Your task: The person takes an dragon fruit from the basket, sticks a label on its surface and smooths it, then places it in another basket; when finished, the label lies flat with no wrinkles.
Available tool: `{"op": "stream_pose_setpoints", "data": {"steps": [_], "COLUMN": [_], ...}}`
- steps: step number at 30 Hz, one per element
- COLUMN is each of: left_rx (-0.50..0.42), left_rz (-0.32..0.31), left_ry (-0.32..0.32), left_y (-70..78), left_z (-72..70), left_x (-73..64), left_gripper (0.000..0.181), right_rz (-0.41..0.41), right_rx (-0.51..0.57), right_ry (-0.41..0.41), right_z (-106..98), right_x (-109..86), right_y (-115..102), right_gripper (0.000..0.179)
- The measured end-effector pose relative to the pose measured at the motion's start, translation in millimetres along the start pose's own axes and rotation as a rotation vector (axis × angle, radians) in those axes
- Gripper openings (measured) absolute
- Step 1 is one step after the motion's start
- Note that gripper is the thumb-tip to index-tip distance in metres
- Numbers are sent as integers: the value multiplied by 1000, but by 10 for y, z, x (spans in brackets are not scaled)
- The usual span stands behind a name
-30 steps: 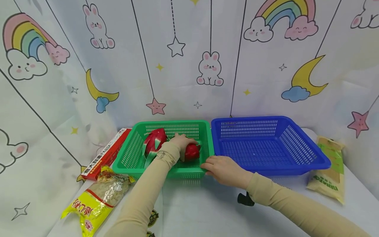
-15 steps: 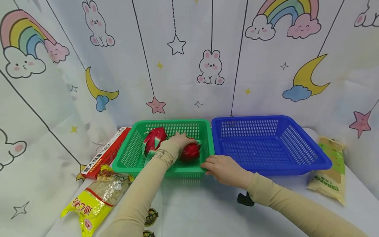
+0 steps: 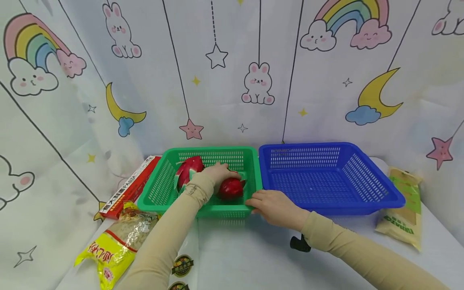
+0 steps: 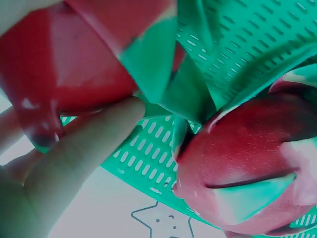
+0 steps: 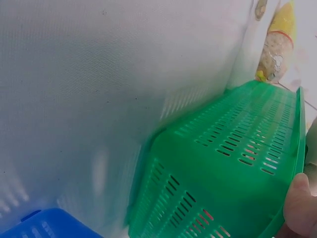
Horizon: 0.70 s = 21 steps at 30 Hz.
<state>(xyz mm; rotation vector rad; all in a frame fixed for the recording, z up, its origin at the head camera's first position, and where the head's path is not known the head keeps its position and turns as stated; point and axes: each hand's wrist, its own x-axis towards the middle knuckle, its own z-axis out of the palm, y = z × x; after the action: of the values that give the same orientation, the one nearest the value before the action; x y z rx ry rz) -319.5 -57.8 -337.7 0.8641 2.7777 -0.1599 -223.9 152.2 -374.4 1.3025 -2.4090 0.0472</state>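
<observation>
- The left hand (image 3: 218,174) curled its fingers around a rounded, green-scaled red dragon fruit (image 3: 230,191) inside the green perforated plastic basket (image 3: 226,208).
- The right hand (image 3: 272,206) pinched that basket's near-right corner.

On the counter (image 3: 235,253), the left basket (image 3: 224,211) stood just beside the right basket (image 3: 319,206), both before a curtain (image 3: 224,106). In the left basket, a first dragon fruit (image 3: 190,166) lay toward the left side, a second dragon fruit (image 3: 232,190) to its right, with the left hand (image 3: 219,174) on the second. The right hand (image 3: 273,206) was at that basket's front right corner. Left of it lay a pasta box (image 3: 132,185), a pasta bag (image 3: 123,237) before the box; right of the right basket lay a packet (image 3: 404,205)
</observation>
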Motion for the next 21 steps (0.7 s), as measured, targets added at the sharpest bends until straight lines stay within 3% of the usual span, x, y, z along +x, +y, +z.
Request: {"op": "stream_pose_setpoints", "data": {"steps": [9, 21], "left_rx": [-1, -36], "left_rz": [17, 142], "left_ry": [32, 123], "left_y": [-35, -58], "left_z": [-47, -168], "left_x": [-84, -284], "left_gripper": [89, 89], "right_rz": [5, 19], "right_rx": [19, 48], "right_ry": [-5, -11], "right_z": [-1, 11], "right_x": [4, -10], "right_y": [-2, 19], "right_gripper": [23, 25]}}
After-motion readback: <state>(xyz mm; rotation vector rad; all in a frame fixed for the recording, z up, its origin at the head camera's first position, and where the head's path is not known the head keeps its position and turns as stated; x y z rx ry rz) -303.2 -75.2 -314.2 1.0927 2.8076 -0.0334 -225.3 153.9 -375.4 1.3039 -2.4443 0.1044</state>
